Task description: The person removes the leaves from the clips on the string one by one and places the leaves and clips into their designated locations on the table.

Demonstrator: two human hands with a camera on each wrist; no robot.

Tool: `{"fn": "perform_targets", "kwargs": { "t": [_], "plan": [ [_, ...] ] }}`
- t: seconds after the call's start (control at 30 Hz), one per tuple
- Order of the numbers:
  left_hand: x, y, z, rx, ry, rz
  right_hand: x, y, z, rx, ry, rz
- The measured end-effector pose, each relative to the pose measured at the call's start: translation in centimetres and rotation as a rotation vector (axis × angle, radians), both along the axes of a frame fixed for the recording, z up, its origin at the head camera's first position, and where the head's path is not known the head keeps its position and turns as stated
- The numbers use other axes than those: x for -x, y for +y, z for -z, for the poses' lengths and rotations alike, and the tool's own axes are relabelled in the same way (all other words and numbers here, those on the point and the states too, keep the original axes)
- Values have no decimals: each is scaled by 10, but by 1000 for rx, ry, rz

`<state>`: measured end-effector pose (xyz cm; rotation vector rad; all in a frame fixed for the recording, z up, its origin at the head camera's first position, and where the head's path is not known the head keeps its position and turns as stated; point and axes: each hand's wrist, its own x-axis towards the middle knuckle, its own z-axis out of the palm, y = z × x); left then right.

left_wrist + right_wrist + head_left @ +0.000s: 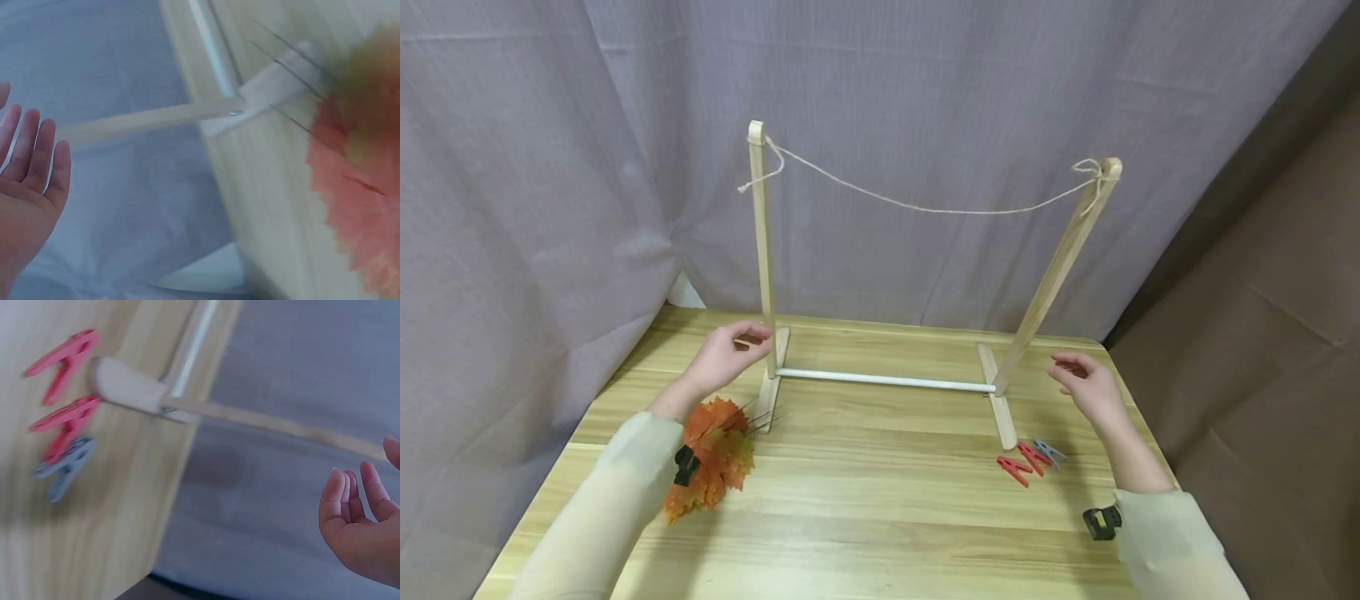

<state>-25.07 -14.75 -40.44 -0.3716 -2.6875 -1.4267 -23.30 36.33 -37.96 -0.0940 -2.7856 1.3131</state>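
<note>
My left hand hovers beside the left post of a wooden stand, fingers loosely bent and holding nothing. Below that wrist lies a bunch of orange and yellow artificial maple leaves, its thin dark stems pointing at the stand's left foot; my forearm covers part of it. My right hand is in the air to the right of the right post, likewise holding nothing. Two red clothespins and a grey clothespin lie near the right foot. A string sags between the post tops.
A white rod joins the posts low down. The stand rests on a wood-grain table. Behind hangs a grey curtain, and a brown cloth covers the right side.
</note>
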Motion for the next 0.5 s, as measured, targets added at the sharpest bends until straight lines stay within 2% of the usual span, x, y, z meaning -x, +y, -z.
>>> {"fn": "perform_targets", "kwargs": {
  "t": [0.23,0.5],
  "plan": [
    [6,14,-22,4,25,31,-2,-23,-23,19,84,-44],
    [7,34,-48,-2,65,112,-7,-52,-45,-19,188,-68]
  ]
}}
